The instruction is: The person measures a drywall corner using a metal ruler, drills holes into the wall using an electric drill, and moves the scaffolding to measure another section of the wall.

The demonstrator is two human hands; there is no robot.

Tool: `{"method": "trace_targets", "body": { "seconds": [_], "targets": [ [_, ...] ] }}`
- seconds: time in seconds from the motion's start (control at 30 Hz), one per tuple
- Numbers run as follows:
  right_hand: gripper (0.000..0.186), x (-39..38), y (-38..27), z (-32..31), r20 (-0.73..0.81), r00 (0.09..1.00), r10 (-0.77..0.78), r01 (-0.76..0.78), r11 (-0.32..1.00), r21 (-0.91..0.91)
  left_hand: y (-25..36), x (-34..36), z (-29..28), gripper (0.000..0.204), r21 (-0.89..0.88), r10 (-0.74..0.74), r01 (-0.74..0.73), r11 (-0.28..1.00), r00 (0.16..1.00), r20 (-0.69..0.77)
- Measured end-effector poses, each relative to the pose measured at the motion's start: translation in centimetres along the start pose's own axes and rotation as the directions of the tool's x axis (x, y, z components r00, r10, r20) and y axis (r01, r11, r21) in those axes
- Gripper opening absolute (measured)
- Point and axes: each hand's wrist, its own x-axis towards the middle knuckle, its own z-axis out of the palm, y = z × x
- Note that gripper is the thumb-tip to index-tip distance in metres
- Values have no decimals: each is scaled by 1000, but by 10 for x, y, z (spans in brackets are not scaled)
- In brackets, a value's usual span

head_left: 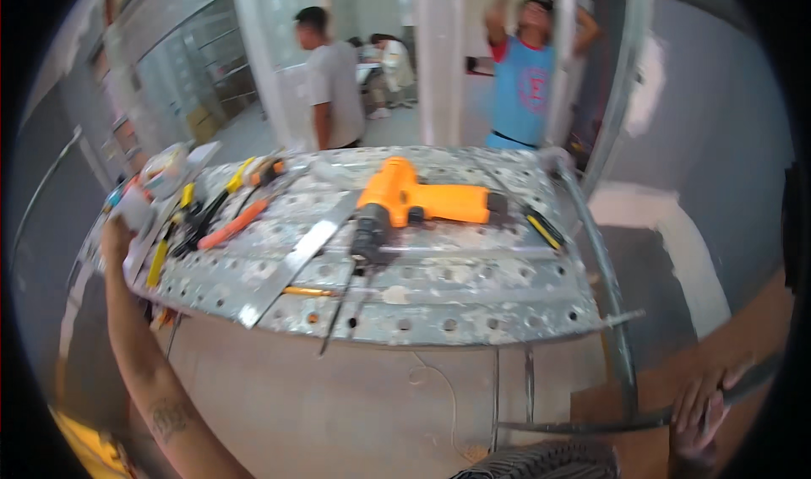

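My left arm stretches to the left end of a perforated metal platform (pixel 448 323). There my left hand (pixel 118 239) is beside or against a whitish, cloudy object (pixel 135 209); its fingers are blurred, so their grip is unclear. At the lower right, my right hand (pixel 703 405) has its fingers bent over a grey metal tube (pixel 752 383) of the scaffold. An orange cordless drill (pixel 393 193) lies on the platform, its long thin bit extending past the near edge. Under it rests a long flat metal blade (pixel 308 247).
Yellow-handled tools (pixel 158 263), orange-handled pliers (pixel 235 225) and a tape measure (pixel 266 171) crowd the platform's left side. A black-and-yellow utility knife (pixel 545 227) lies right. A scaffold post (pixel 604 259) rises there. Beyond stand a person in grey (pixel 336 86) and one in blue (pixel 521 90).
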Motion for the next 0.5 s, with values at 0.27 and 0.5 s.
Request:
{"method": "trace_targets", "body": {
  "seconds": [0.27,0.5],
  "targets": [
    [20,-9,-7,-12,141,979,144,-161,979,121,51,-8,-86,34,-173,-159,151,973,987,-33],
    [23,18,-6,21,232,972,43,-72,990,119,64,-28,-117,30,-133,-168,147,980,972,-166]
  ]
}}
